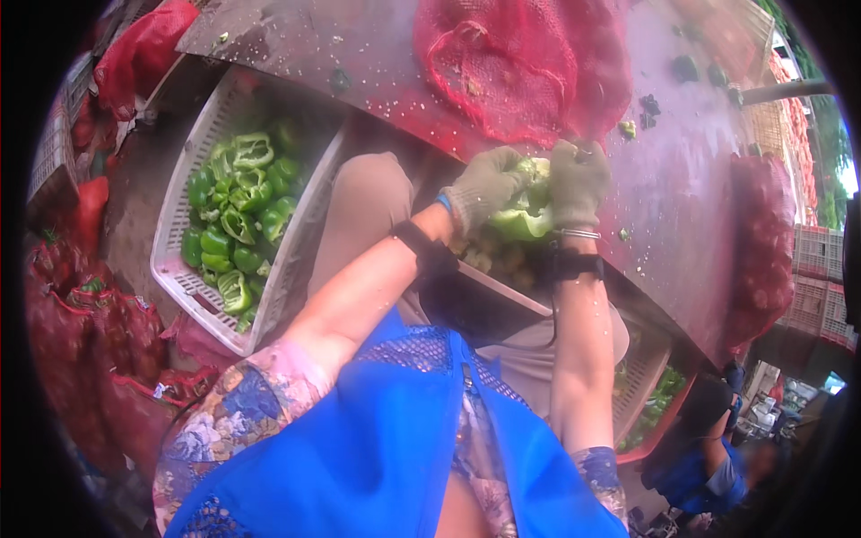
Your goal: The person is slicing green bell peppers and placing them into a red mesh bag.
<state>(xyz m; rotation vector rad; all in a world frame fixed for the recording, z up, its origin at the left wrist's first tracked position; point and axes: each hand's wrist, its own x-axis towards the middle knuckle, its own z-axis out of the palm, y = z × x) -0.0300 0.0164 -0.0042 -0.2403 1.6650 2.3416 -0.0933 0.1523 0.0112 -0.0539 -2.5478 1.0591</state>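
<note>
Both my hands wear greyish knit gloves and meet just beyond my knees. Between them is a green bell pepper [523, 224], torn open so that its pale inside shows. My left hand [489, 186] grips it from the left with bent fingers. My right hand [577, 179] closes on its right side, the fingertips turned inward and partly hidden. Directly beneath the pepper, a container [502, 291] between my legs holds pale cores and bits. To my left stands a white plastic crate [307, 215] with opened green pepper pieces [240, 224] in it.
A metal-looking table [377, 54] with scattered seeds lies ahead, bearing a red mesh bag [525, 72]. Full red mesh bags [762, 242] stand at the right and far left. Another crate [641, 394] with green pieces sits right of my knee. A person in blue [708, 466] is at lower right.
</note>
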